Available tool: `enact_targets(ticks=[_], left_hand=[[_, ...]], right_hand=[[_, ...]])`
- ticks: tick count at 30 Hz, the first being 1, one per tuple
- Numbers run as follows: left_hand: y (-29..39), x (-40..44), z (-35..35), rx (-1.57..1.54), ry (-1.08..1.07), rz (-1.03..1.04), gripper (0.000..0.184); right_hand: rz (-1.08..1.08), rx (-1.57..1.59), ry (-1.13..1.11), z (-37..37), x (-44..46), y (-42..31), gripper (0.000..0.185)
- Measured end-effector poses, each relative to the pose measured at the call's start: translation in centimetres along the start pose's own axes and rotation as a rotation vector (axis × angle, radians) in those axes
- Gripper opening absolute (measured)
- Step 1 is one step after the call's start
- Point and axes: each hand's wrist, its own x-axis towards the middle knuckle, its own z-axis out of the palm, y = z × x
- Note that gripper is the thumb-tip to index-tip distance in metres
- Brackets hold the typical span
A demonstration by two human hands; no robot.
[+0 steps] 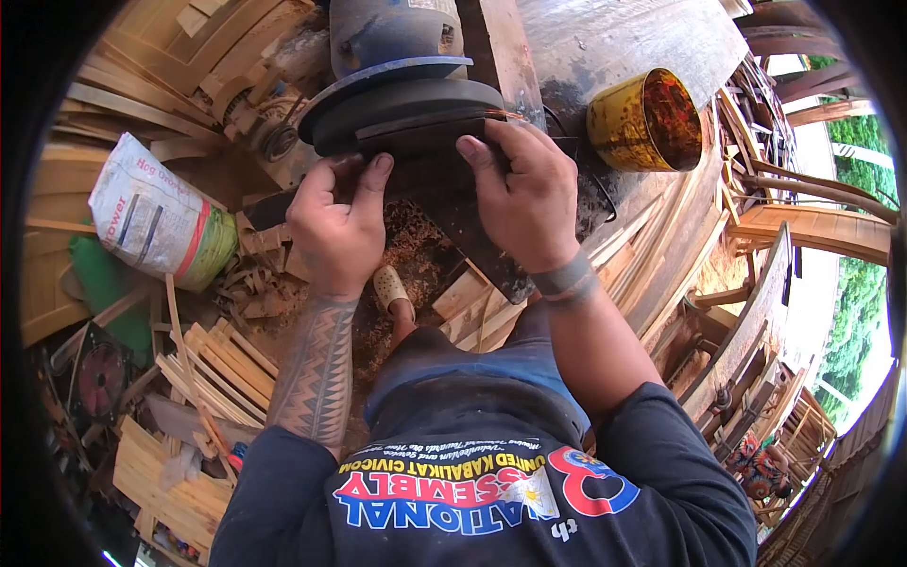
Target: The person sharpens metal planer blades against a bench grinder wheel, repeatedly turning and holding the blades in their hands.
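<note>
A grey grinding wheel (pixel 408 106) with a blue guard is mounted on a worn bench motor (pixel 392 38). Along the wheel's near face lies a long, thin, dark metal blade (pixel 430 124). Orange sparks or a bright glow show at its right end. My left hand (pixel 338 213) is closed at the blade's left end, thumb raised and fingers curled. At the right end my right hand (pixel 531 184) grips it, index finger stretched along the edge and thumb below. The fingers and dark background partly hide the blade.
A rusty yellow can (pixel 624 123) stands on the bench to the right. On the left are a white feed sack (pixel 156 213) and stacked wood strips (pixel 222 369). Wood shavings (pixel 411 236) cover the floor near my foot. Long boards (pixel 652 255) lie along the right.
</note>
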Motion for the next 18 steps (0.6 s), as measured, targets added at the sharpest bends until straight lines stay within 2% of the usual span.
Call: enact_targets(ticks=[18], left_hand=[[1.6, 0.0, 1.9, -0.050, -0.034, 0.003, 0.039]], right_hand=[[0.039, -0.015, 0.006, -2.2, 0.4, 1.1, 0.021]])
